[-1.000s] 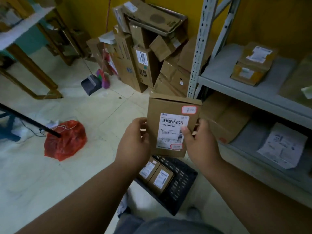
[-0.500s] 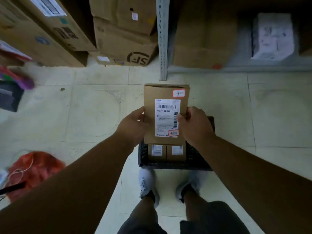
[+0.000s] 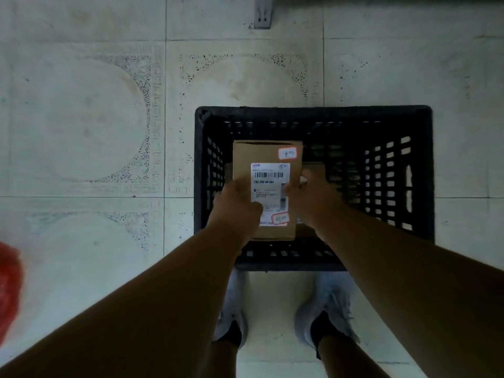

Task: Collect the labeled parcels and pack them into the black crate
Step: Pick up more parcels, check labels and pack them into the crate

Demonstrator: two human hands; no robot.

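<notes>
A flat brown cardboard parcel (image 3: 266, 156) with a white barcode label and two red-edged stickers is held label-up inside the left part of the black crate (image 3: 313, 114). My left hand (image 3: 236, 205) grips its left edge, thumb over the label. My right hand (image 3: 311, 197) grips its right edge. The black slatted crate stands on the tiled floor right in front of my feet. Under the held parcel, edges of other brown parcels (image 3: 316, 169) show in the crate; most of them is hidden.
My two feet in light shoes (image 3: 327, 301) stand just below the crate. A metal shelf post foot (image 3: 262, 12) sits at the top centre. A red plastic bag (image 3: 8, 285) lies at the left edge. Pale floor tiles surround the crate.
The view has tipped from the shelves and boxes straight down to the floor. Both hands have lowered the parcel from above the crate into its left part.
</notes>
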